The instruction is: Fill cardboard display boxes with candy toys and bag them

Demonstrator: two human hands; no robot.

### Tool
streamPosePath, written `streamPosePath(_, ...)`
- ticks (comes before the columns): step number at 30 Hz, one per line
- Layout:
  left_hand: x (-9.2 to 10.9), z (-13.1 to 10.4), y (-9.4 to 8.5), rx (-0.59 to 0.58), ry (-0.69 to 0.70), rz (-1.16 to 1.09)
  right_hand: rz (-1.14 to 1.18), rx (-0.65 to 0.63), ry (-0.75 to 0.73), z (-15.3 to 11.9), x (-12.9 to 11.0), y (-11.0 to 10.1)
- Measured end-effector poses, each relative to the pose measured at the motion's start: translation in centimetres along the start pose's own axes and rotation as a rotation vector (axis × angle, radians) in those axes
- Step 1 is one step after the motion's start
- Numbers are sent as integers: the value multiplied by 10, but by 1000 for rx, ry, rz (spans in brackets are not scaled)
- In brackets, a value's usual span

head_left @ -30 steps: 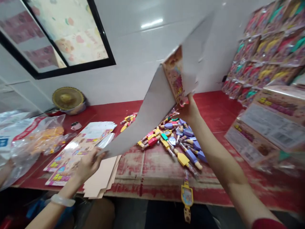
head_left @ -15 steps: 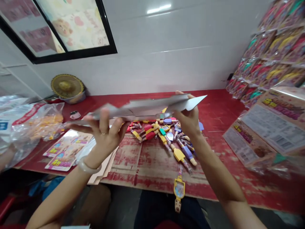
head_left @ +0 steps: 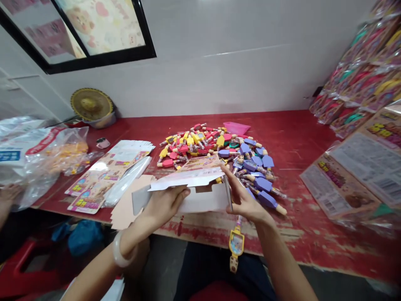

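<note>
A part-folded carton [head_left: 205, 202] is over the near middle of the bench [head_left: 291, 146], just nearer than a heap of colourful toys [head_left: 200, 140]. The right hand [head_left: 246, 200] has its fingers clamped on the carton's right end. The left hand [head_left: 166, 204] reaches beneath a white flap [head_left: 184, 179]; whether its partly hidden fingers grip, I cannot tell. Printed cards [head_left: 103, 169] lie to the left.

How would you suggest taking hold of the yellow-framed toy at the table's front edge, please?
I'd probably pinch the yellow-framed toy by the long sides of its frame, coming from the near side. Its tan end appears to jut past the table, leaving room for fingers, while its slim far end points toward the cardboard box.
</note>
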State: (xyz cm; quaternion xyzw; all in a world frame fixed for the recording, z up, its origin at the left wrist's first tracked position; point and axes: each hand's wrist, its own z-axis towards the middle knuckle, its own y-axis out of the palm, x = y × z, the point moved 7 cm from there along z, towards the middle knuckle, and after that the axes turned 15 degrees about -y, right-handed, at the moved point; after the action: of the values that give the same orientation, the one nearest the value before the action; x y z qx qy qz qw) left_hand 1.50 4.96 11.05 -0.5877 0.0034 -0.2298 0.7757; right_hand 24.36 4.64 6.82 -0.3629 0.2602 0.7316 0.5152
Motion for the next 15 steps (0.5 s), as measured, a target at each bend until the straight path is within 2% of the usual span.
streamPosePath(3, -3, 3, 16, -110, -82, -135, -25, 41, 46, -8, 5, 1)
streamPosePath(8, -3, -3, 20, -66, -82, -223, 12, 39, -4, -7, 3, -1)
streamPosePath(10, 0, -3, 25, -58, -56, -225, -71, 112, 5, -6, 6, 1)
streamPosePath(12, 5, -3, 29, -26, -35, -206, -190, 239, 2, -7, 6, 3)
streamPosePath(15, 20, -15, 20, 32, -22, -157, -310, 410, -40, -11, 1, 9)
